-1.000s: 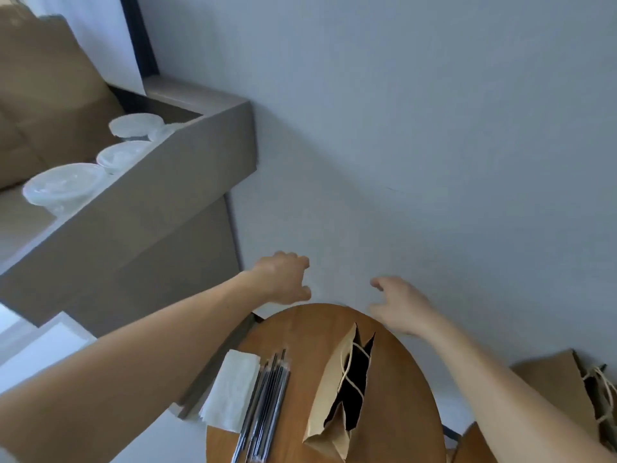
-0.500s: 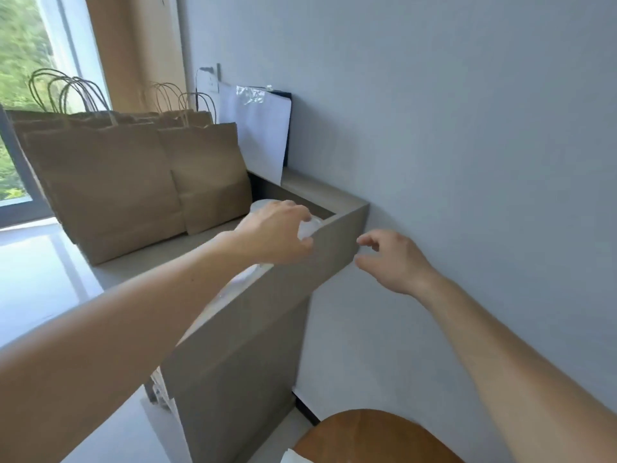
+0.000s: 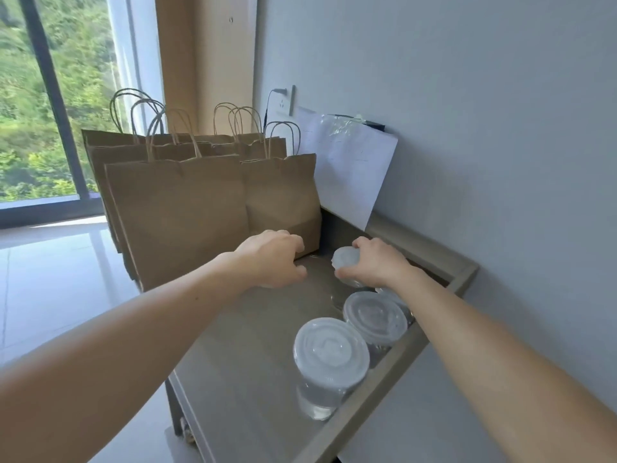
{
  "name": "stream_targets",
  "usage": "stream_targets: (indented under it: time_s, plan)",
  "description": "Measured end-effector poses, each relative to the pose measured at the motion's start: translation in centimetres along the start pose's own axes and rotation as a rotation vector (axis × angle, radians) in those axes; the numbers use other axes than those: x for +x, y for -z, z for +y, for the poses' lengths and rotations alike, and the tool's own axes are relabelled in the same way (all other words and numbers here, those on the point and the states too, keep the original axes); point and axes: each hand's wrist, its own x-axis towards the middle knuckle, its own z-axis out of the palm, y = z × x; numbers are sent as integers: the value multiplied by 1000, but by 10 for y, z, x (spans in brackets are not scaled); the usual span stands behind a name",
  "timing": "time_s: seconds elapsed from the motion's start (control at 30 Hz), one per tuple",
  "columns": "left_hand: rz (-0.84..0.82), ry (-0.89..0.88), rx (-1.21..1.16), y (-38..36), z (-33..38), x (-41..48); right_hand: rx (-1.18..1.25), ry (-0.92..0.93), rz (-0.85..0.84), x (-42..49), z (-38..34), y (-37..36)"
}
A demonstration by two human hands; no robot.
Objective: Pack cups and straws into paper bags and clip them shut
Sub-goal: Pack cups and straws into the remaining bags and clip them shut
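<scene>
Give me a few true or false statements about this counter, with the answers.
1. The right hand grips a lidded plastic cup. True.
2. The brown paper bags lie flat on the counter. False: they stand upright.
3. Two other lidded cups stand by the counter's raised right edge. True.
4. The wall socket has nothing plugged in. False: a plug sits in it.
</scene>
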Motion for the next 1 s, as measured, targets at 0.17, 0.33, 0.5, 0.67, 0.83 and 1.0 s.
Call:
stream_targets:
  time_s: [0.17, 0.33, 0.5, 0.67, 0.83, 1.0]
  plan:
    - [9, -23, -33, -9, -17, 14, 3, -59, -64, 30, -1, -10]
    - [-5, -17, -44, -13, -25, 19, 66, -90, -68, 44, 1, -15]
    - [-7, -2, -34, -10, -23, 16, 55, -83, -9, 38, 4, -22]
    - [41, -6, -26, 6, -11, 12, 164, -42, 193, 19, 8, -4]
    - [121, -38, -33, 31, 25, 8, 293, -7, 451, -16, 20, 57]
    - [169, -136, -14, 47, 88, -3, 362, -24, 572, -74, 58, 108]
